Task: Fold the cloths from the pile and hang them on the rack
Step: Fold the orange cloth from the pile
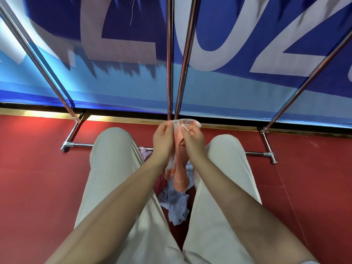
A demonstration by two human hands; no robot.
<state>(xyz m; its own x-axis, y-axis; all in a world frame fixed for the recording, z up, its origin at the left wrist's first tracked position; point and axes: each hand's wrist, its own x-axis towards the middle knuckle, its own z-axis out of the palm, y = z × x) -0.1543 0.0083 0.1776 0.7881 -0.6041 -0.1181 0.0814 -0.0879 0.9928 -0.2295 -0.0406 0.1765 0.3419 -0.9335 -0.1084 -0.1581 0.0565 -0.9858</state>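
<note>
A pink-orange cloth (180, 172) with a white edge hangs between my two hands, just in front of the rack's two middle poles. My left hand (163, 140) grips its upper left edge. My right hand (192, 137) pinches the top edge beside it. Below, between my legs, lies the pile of cloths (176, 201): a pale blue one on top, with pink and lilac pieces showing at the left. The chrome rack (170, 58) rises straight ahead, its poles fanning up and outward.
The rack's base bar (255, 153) runs across the red floor behind my knees, with feet at the left (65, 147) and right (273, 159). A blue banner with large white letters (219, 35) covers the wall behind. My beige trouser legs flank the pile.
</note>
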